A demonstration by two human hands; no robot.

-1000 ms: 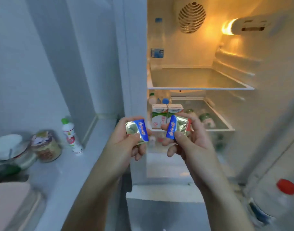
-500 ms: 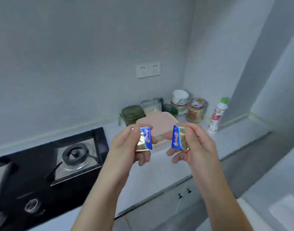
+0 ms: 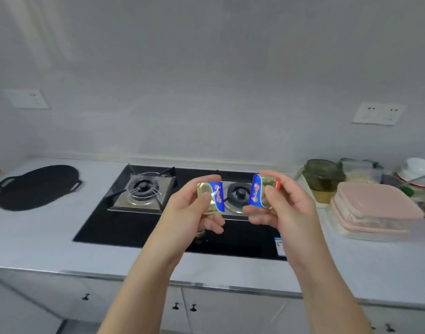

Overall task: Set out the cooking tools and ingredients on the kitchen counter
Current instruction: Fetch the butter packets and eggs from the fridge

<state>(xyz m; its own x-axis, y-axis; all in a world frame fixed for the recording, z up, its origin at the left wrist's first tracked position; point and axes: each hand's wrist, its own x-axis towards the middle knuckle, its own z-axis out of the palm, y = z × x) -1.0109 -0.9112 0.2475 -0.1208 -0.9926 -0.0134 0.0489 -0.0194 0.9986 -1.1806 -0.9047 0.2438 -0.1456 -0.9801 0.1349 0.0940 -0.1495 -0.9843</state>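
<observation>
Two small gold-foil butter packets with blue-and-red labels, both held in the air above the black glass gas hob [image 3: 124,227]. Left hand [image 3: 194,210] pinches the left butter packet [image 3: 211,197] between thumb and fingers; right hand [image 3: 286,208] grips the right butter packet [image 3: 263,194] the same way. Packets apart, not touching, crinkled shiny wrap, roughly rectangular. Hob has two round burners on steel trays, set into a pale grey counter [image 3: 38,237]. One flat black oval griddle pan with two loop handles [image 3: 38,186] far left on counter. Right side: two stacked square clear containers with pink lids [image 3: 372,208], one green glass lidded dish [image 3: 323,175], blurred white bowls [image 3: 418,169] beyond. Two white wall sockets.
</observation>
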